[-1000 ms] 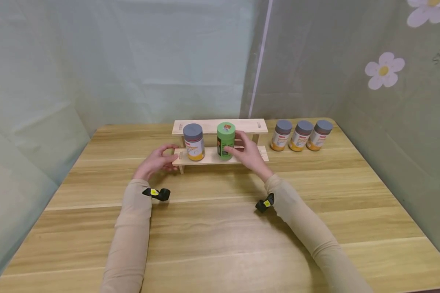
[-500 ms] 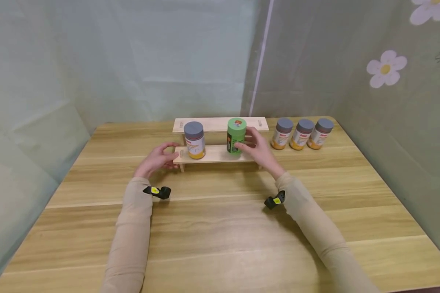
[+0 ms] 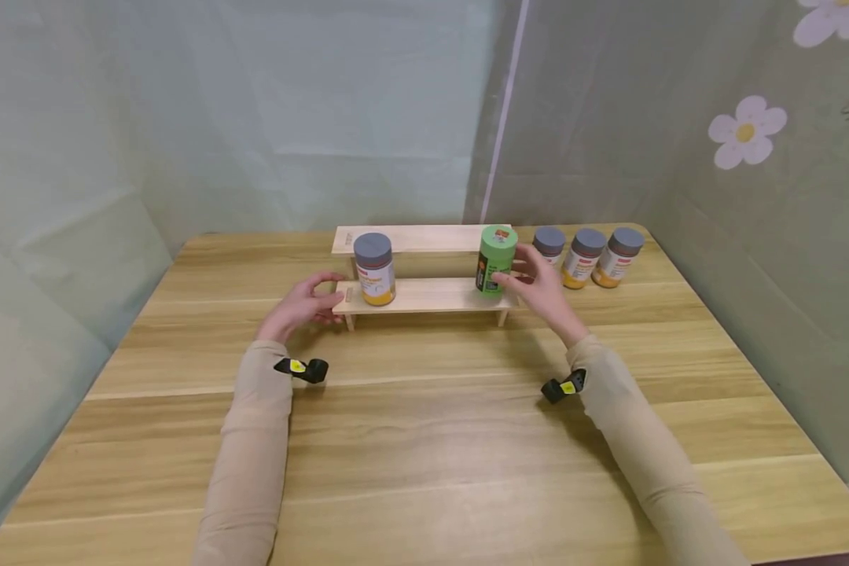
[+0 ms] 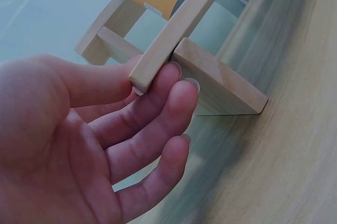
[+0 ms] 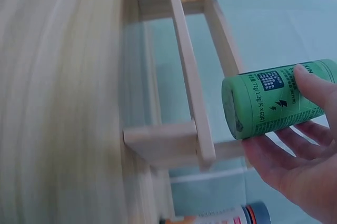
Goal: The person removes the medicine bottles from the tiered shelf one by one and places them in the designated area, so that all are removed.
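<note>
A light wooden table stands in a corner enclosed by pale green curtains, the right-hand one printed with white flowers.

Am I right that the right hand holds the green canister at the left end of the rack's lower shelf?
No. The head view shows the right hand holding the green canister at the right end of the rack's lower shelf, not the left.

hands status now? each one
Left hand: holds the wooden rack's left end, fingers curled under its lower shelf.
Right hand: grips the green can.
</note>
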`<state>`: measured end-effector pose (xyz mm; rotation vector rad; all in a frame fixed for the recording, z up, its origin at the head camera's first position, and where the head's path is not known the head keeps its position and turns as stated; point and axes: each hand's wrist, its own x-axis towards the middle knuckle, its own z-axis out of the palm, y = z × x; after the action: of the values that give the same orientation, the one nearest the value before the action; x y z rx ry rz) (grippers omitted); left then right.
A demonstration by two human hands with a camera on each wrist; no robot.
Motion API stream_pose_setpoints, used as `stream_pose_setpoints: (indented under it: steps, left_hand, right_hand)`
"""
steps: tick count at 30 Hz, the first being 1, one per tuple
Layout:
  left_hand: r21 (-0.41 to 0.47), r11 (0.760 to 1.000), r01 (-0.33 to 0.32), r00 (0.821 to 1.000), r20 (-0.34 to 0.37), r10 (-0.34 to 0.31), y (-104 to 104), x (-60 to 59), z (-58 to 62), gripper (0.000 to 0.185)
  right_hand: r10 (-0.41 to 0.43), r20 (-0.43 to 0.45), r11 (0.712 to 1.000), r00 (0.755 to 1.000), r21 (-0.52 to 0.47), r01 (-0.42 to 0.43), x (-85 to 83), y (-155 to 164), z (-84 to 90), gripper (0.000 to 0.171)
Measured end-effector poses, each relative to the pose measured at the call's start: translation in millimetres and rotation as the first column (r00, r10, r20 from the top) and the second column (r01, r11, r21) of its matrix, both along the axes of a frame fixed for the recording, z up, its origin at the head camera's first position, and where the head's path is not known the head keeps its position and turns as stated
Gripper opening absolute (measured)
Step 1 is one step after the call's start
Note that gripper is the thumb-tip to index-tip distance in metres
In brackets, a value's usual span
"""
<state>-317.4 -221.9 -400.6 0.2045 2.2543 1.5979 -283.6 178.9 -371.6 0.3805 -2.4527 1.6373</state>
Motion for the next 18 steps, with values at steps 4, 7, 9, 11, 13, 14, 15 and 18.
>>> stream_pose_setpoints:
  steps: [4,7,9,11,13,14,15,18]
  left_hand:
    - [0.010,1.000,-0.002,1.000,-0.002,0.003,0,0.1,-0.8,0.055]
    - [0.020,1.000,-0.002,1.000,0.002,0.002,0,1.1,-0.9,0.056]
    - [0.022,1.000,-0.002,1.000,0.012,0.001,2,4.5,4.0,0.055]
    - [0.024,1.000,0.001,1.000,0.012,-0.001,2,4.4,3.5,0.056]
    - [0.021,1.000,0.001,1.000,0.008,-0.002,1,3.9,2.9,0.055]
    - [0.017,1.000,0.000,1.000,0.004,0.000,1,3.9,2.7,0.054]
    - [0.017,1.000,-0.001,1.000,-0.003,0.001,0,2.1,-0.6,0.054]
    - [0.012,1.000,-0.002,1.000,-0.014,0.002,-1,1.4,-2.8,0.054]
  right_hand:
    - [-0.030,-0.004,0.999,1.000,0.016,0.030,-0.3,13,2.3,0.057]
    - [-0.027,-0.008,1.000,1.000,0.000,0.027,-1.7,21,4.1,0.057]
    - [-0.029,-0.015,1.000,0.999,-0.005,0.029,-3.2,27,4.6,0.056]
    - [-0.040,-0.020,0.999,0.999,0.003,0.040,-4.3,34,4.8,0.055]
    - [-0.055,-0.022,0.998,0.998,0.018,0.055,-4.9,40,5.5,0.055]
    - [-0.062,-0.022,0.998,0.998,0.029,0.063,-5.1,44,5.7,0.056]
    - [-0.071,-0.019,0.997,0.997,0.039,0.072,-5.4,47,5.9,0.056]
    - [-0.091,-0.007,0.993,0.996,0.071,0.091,-6.2,55,6.3,0.057]
